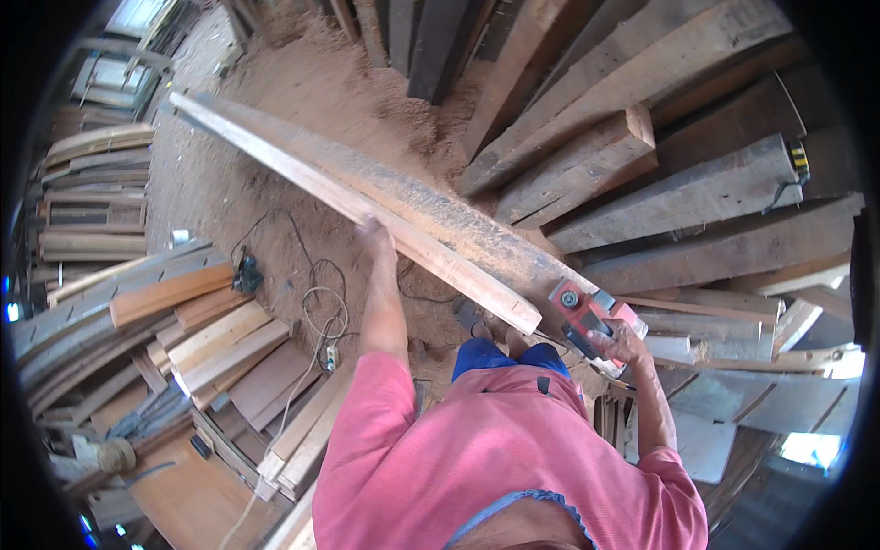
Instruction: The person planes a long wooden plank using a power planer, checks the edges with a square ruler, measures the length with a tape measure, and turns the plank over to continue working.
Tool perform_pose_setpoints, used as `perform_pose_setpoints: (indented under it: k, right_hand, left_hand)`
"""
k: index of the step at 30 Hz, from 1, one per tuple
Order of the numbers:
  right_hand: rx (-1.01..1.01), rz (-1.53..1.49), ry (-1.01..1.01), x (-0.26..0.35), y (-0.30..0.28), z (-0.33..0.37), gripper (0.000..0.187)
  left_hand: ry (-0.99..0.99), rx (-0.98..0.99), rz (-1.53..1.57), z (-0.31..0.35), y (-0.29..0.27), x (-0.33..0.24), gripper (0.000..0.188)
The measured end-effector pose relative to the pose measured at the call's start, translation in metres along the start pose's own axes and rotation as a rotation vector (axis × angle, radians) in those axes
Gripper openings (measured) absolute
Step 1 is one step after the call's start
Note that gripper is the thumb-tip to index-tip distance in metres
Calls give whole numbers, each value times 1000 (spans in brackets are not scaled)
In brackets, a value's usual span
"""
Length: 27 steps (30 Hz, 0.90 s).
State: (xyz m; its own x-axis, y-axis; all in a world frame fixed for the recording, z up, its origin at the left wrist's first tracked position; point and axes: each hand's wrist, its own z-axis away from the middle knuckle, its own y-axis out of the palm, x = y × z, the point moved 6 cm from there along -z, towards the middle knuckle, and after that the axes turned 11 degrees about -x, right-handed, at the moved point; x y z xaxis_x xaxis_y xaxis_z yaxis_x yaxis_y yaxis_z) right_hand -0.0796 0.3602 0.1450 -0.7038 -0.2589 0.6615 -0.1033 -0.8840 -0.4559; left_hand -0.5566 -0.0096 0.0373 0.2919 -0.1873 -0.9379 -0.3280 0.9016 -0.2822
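A long pale wooden board (454, 270) slants from the far left to just in front of me, lying along the near side of a wide, shavings-covered timber beam (440, 206). Around the board's near edge, about midway along, my left hand (376, 236) is closed; some of its fingers are hidden. My right hand (620, 343) grips the handle of a red electric hand planer (576, 307). The planer is at the beam's near end, right of the board and apart from it. Whether its base touches the beam is hidden.
Heavy timbers (678, 197) fan out along the right and far side. Planks and boards (225, 344) are piled at the left. A cable (316, 266) loops over the sawdust-covered floor, near a dark teal power tool (246, 274).
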Motion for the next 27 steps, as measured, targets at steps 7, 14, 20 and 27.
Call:
perform_pose_setpoints:
  k: [7,14,20,27]
  right_hand:
    - [107,17,106,-45,15,-11,48]
    - [179,110,41,-44,21,-19,47]
    - [58,511,-256,-36,10,-39,51]
    - [-21,690,-290,126,25,-98,52]
  left_hand:
    - [-256,359,48,205,10,53,70]
    - [-307,430,-91,285,11,117,50]
    - [-113,609,-160,278,-8,60,61]
    - [10,565,-572,299,-85,156,74]
